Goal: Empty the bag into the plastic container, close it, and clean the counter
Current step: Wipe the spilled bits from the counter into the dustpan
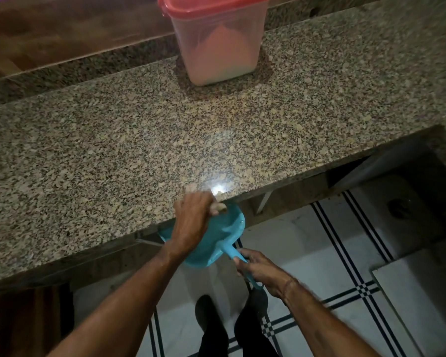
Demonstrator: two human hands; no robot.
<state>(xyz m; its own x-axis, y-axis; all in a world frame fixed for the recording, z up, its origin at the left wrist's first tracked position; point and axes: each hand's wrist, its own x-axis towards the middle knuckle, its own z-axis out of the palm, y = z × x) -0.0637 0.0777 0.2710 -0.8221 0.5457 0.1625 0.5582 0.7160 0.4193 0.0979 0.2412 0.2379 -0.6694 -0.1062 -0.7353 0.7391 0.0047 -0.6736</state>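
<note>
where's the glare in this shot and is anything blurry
Head view: a white glare spot on the granite counter at its front edge, beside the left hand and above the blue dustpan; that hand is motion-blurred; the scene is dim, with the container casting a soft shadow round its base.

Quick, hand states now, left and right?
Left hand: fingers curled at the counter edge over the dustpan; cannot tell if it holds anything.
Right hand: grips the dustpan handle.
</note>
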